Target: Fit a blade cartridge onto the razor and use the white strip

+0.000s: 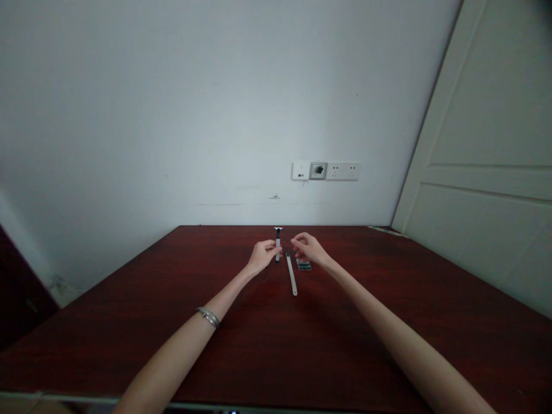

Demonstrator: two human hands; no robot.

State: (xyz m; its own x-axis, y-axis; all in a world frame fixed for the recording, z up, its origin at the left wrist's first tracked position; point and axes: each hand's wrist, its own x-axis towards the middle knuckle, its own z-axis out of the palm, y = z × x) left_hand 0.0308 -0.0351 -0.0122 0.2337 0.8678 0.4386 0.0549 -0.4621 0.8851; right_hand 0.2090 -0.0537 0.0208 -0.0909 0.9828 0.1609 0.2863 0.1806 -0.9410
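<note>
Left hand (261,256): fingers closed on the razor-like tool, gripping it by its pale handle
Right hand (309,249): fingers loosely curved and parted, near the tool but apart from it; too small to tell if anything slight sits between the tips
Razor-like tool (278,244): in the left hand, its T-shaped head at the far end, dark neck below, handle end pointing back towards the person
Pale strip (292,277): long and narrow, on the desk between the forearms, dark at its far end, a small hole at its near end
Clear case (304,266): on the desk beside the strip, under the right hand and partly hidden by it, with teal parts showing
Bracelet (209,317): silvery, around the left forearm
Desk (241,356): dark reddish brown, its far edge along the wall
Wall (215,115): pale, with a row of sockets (342,171) above the desk
Panelled door (487,132): pale, at the right
</note>
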